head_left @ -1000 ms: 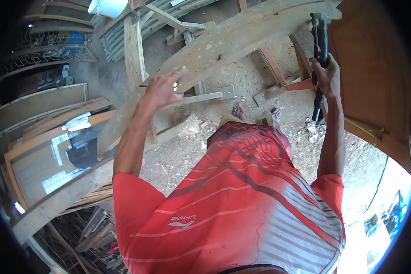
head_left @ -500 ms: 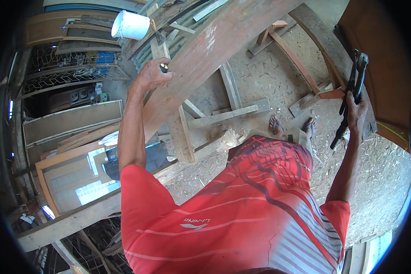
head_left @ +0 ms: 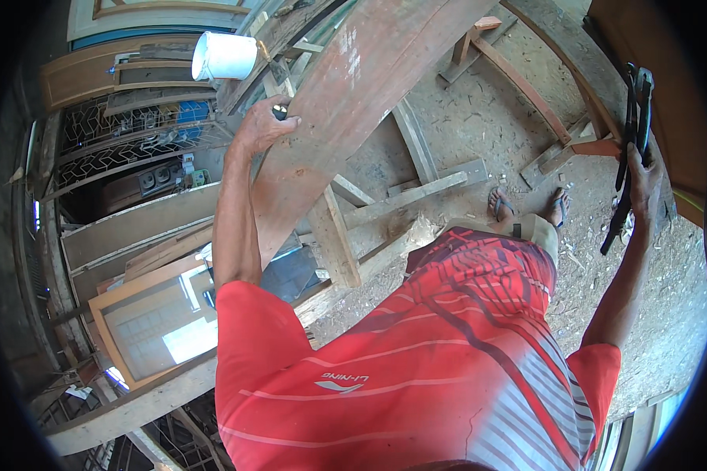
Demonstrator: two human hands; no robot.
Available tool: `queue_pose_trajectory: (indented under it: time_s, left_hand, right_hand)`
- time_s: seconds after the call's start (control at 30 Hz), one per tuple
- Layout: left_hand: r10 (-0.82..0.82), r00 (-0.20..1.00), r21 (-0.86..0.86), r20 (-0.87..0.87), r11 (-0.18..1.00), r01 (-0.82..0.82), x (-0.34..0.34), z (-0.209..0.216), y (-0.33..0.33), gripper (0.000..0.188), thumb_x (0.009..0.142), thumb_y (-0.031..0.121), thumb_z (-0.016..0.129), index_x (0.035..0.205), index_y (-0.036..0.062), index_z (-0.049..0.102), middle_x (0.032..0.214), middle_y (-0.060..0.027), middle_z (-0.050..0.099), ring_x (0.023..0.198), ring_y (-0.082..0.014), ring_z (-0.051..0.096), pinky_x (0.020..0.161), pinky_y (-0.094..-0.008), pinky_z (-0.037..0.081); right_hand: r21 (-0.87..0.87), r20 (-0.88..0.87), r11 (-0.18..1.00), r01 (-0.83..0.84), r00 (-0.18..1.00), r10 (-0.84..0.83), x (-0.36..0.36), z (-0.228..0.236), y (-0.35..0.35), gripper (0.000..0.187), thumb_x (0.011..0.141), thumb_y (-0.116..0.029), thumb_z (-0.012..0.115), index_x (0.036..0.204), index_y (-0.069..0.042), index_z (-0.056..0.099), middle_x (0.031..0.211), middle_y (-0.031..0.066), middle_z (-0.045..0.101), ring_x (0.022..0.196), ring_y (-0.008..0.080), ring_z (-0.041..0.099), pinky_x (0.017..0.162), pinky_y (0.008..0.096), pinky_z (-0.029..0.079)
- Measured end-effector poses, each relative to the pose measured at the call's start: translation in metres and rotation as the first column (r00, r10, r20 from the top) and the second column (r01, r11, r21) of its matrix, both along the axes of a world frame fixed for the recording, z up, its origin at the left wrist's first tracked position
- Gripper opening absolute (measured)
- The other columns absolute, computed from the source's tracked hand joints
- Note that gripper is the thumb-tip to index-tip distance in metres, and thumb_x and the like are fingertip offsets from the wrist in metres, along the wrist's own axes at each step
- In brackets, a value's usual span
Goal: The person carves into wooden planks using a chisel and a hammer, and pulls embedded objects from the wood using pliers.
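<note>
At the left edge of a wide reddish-brown plank (head_left: 330,110), my left hand (head_left: 261,129) has its fingers curled round a small black object with a shiny yellowish spot (head_left: 280,111). Its kind is not clear, and most of it is covered by the fingers. The thumb side of that hand rests against or just over the plank. Out to the right, my right hand (head_left: 644,184) grips long dark metal tools (head_left: 633,118), with two grey-black ends standing above the fist and a dark length hanging below it. I cannot tell their exact kind.
A white bucket (head_left: 226,56) lies tipped beyond my left hand. Wooden trestle legs (head_left: 334,235) stand under the plank. A glass-paned wooden frame (head_left: 153,334) and wire-mesh shelving (head_left: 133,129) are at the left. A brown panel (head_left: 644,47) rises at the far right. Wood chips litter the floor (head_left: 448,125).
The view has shifted, so most of the scene sits a little further right. My right hand and its tools appear further right and slightly lower. My left hand stays at the plank's edge.
</note>
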State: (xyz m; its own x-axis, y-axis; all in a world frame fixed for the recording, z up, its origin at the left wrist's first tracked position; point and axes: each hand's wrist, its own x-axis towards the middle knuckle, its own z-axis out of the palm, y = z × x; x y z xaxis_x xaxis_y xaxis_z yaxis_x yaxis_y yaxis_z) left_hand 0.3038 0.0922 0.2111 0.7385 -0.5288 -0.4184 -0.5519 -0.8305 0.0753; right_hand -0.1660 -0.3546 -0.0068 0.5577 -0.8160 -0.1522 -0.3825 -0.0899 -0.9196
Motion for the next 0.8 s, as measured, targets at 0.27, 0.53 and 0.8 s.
queue_pose_trajectory:
  time_s: [0.27, 0.53, 0.8]
  left_hand:
    - [0.009, 1.000, 0.002, 0.022, 1.000, -0.009, -0.007, 0.004, -0.005, 0.063, 0.074, 0.036, 0.077, 0.125, -0.0006, 0.070, 0.114, -0.0225, 0.073, 0.106, -0.0319, 0.070, 0.094, -0.0390, 0.053]
    - [0.032, 0.998, -0.028, -0.050, 0.999, -0.034, -0.101, 0.020, -0.020, 0.039, 0.073, 0.023, 0.081, 0.102, 0.0002, 0.068, 0.098, -0.0174, 0.070, 0.093, -0.0341, 0.068, 0.085, -0.0405, 0.052]
    - [-0.139, 0.975, -0.138, 0.175, 0.977, 0.164, -0.251, -0.112, 0.000, 0.035, 0.078, 0.015, 0.081, 0.103, 0.0070, 0.058, 0.104, -0.0142, 0.059, 0.098, -0.0396, 0.063, 0.080, -0.0505, 0.052]
  right_hand:
    - [0.111, 0.042, 0.992, -0.062, 0.997, 0.058, -0.010, -0.012, -0.015, 0.033, 0.102, -0.027, 0.063, 0.123, -0.001, 0.065, 0.091, 0.0030, 0.070, 0.084, 0.0092, 0.064, 0.076, 0.0266, 0.050]
    - [0.108, 0.049, 0.993, -0.046, 0.998, 0.041, -0.001, 0.010, -0.005, 0.034, 0.100, -0.025, 0.067, 0.125, -0.002, 0.065, 0.094, 0.0035, 0.072, 0.083, 0.0092, 0.064, 0.075, 0.0259, 0.051]
    - [0.166, 0.104, 0.986, 0.013, 0.994, -0.030, 0.009, 0.022, 0.012, 0.032, 0.101, -0.023, 0.066, 0.124, 0.000, 0.064, 0.089, 0.0056, 0.070, 0.080, 0.0112, 0.065, 0.073, 0.0277, 0.053]
